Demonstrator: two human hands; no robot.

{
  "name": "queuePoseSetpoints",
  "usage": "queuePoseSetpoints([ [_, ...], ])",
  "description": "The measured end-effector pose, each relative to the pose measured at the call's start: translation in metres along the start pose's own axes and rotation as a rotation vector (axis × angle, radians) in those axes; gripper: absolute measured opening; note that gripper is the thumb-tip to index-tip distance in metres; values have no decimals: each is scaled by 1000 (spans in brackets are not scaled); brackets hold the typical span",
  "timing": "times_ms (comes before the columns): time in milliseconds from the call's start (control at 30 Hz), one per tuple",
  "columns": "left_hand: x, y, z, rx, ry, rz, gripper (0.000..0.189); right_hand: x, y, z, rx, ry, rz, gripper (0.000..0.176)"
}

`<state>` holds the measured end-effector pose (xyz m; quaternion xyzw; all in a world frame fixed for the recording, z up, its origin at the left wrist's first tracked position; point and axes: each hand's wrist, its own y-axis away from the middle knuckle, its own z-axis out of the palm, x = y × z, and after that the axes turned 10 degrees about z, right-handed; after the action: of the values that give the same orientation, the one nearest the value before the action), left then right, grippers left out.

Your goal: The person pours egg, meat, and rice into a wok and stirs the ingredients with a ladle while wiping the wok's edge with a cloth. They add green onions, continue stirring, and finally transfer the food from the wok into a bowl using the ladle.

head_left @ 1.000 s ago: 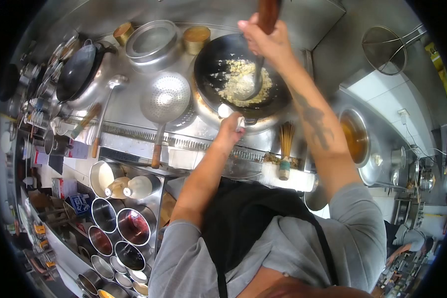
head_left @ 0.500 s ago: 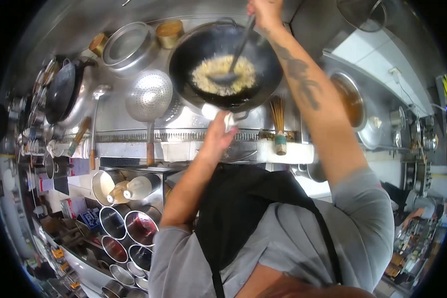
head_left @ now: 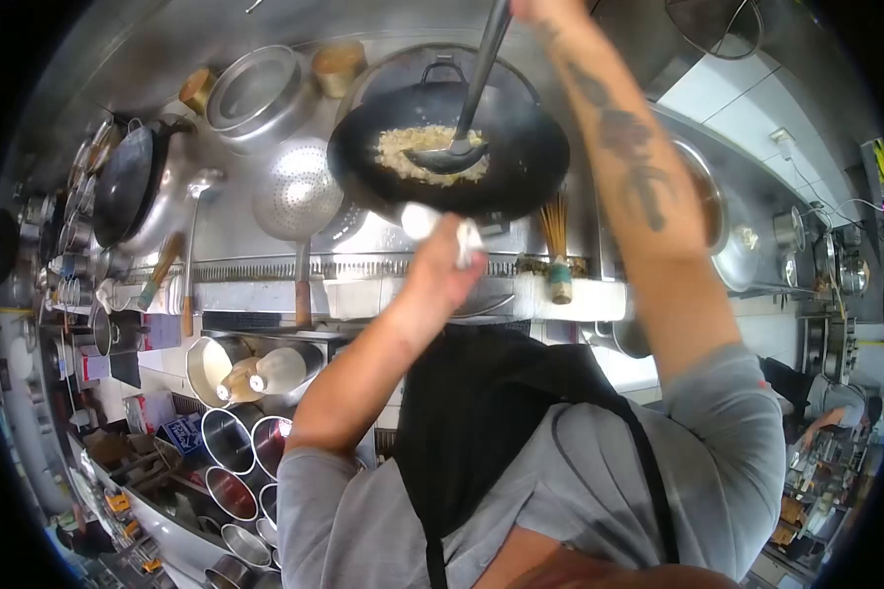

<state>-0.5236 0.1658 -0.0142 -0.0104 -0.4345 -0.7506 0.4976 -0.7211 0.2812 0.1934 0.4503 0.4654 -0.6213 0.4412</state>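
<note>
A black wok (head_left: 525,162) sits over the stove ring, tilted, with chopped pale-yellow food (head_left: 403,142) in it. My left hand (head_left: 450,263) is closed on the wok's near handle through a white cloth (head_left: 469,243). At the top edge, my right hand (head_left: 545,8) grips the upper end of a long ladle (head_left: 485,69), partly cut off by the frame. The ladle's bowl rests in the food near the middle of the wok.
Left of the wok lie a perforated strainer (head_left: 301,188) and a metal basin (head_left: 253,90). A bamboo brush (head_left: 558,257) stands right of it. Metal pots (head_left: 228,440) are at lower left. Another person (head_left: 835,407) is at far right.
The wok has tipped, its far side lifted off the ring's back edge and the food gathered differently. My left hand has shifted slightly right. My right hand has moved up with the ladle.
</note>
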Motion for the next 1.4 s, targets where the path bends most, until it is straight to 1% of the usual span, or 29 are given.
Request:
queuePoseSetpoints([
  [67, -8, -28, -26, -289, 46, 119, 12, 75, -9, -6, 131, 160, -21, 24],
  [133, -35, -12, -44, 60, -168, 166, 11, 54, 1, -10, -3, -40, -63, 23],
  [167, -65, -27, -88, -26, -93, 71, 10, 38, 10, -14, -65, -136, -84, 22],
  [200, -85, -49, -121, -111, -17, -22, 10, 2, 12, -13, 45, -24, -94, 20],
  [233, -81, -49, -110, -100, -34, 14, 10, -22, 9, -16, 78, -67, -238, 19],
  [267, -77, -39, -97, -75, -48, 49, 10, -53, 20, -23, 74, 36, -217, 19],
  [300, -71, -28, -85, -50, -58, 84, 9, -78, 30, -20, 93, -73, -262, 20],
  [333, -51, -36, -66, -30, -41, 137, 11, -91, 32, -23, 141, -72, -331, 21],
  [367, -36, -68, -65, -90, 46, 72, 12, -99, 35, -29, 69, -153, -319, 23],
  [400, -21, -92, -61, -99, -19, 102, 11, -98, 34, -33, 17, -172, -390, 27],
  [433, -5, -92, -44, -125, -38, 153, 11, -89, 31, -33, 25, -184, -347, 28],
  [467, -6, -129, -51, -129, -76, 114, 11, -68, 26, -35, 30, -196, -306, 29],
  [500, -1, -132, -43, -91, -86, 133, 11, -19, -2, -52, 54, -36, -316, 25],
  [533, 0, -132, -36, -51, -98, 145, 11, 24, -13, -45, 3, -16, -265, 21],
  [567, -1, -135, -37, -74, -78, 152, 11, 63, -22, -35, 3, 184, -130, 18],
  [600, -6, -137, -42, -92, -64, 149, 11, 102, -38, -31, -95, 110, -8, 19],
  [667, 1, -146, -38, -120, -46, 151, 11, 82, -43, -25, 99, -188, -20, 25],
  [733, -5, -147, -44, -98, -38, 109, 10, 49, -33, -25, 17, -184, -186, 20],
  [767, -6, -146, -42, -79, -31, 108, 10, 41, -33, -25, -61, -306, -189, 22],
  [867, -7, -148, -43, -93, -39, 80, 9, 91, -24, -7, -172, -140, -260, 26],
  [900, -8, -144, -43, -83, -33, 87, 10, 103, -30, 4, -164, 0, -10, 27],
  [1000, -8, -137, -40, -65, -22, 114, 10, 68, -47, 13, -96, 38, -126, 26],
  [1033, -8, -139, -38, -68, -24, 116, 10, 55, -43, 15, -40, 25, -133, 25],
  [1067, -7, -141, -37, -71, -24, 115, 10, 54, -51, 8, -57, -63, -138, 25],
  [1133, -6, -144, -37, -62, -35, 110, 10, 80, -42, 0, -132, -35, -233, 24],
  [1233, -9, -144, -39, -76, -26, 117, 8, 98, -52, 7, -106, 42, -28, 23],
  [1333, -9, -140, -39, -71, -35, 136, 10, 70, -46, 12, 17, -46, -167, 22],
  [1367, -8, -139, -36, -66, -42, 144, 12, 65, -28, 12, -58, -194, -242, 21],
  [1400, -8, -140, -38, -81, -39, 148, 12, 79, -28, 13, -77, -163, -181, 21],
])
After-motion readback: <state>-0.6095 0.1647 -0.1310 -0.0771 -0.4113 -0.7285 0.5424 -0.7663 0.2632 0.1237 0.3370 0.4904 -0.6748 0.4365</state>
